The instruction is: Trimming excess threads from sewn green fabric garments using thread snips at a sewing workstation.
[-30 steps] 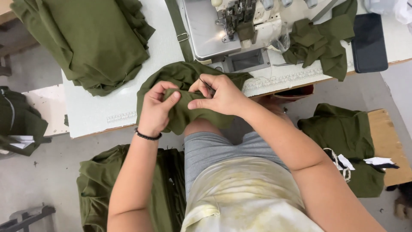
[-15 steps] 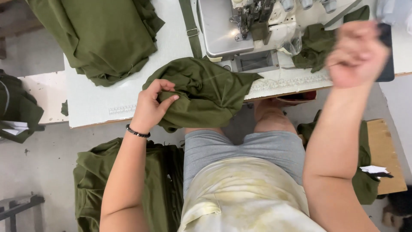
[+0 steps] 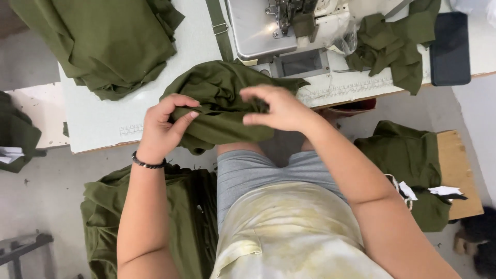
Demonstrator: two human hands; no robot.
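Item: olive-green garment piece (image 3: 222, 111), bunched at the near edge of my sewing table (image 3: 98, 124) before the machine (image 3: 274, 31); my left hand (image 3: 163, 129) and right hand (image 3: 279, 108) both pinched its folds—soft, light, limp knit, I judged, best held by a hem.

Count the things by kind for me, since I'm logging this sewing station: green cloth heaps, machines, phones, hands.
Green cloth heaps: 6 (held piece, table pile, scraps, floor pile, bench pile, left-edge pile)
Sewing machine: 1
Phone: 1
Hands: 2 (left hand, right hand)
Total: 10
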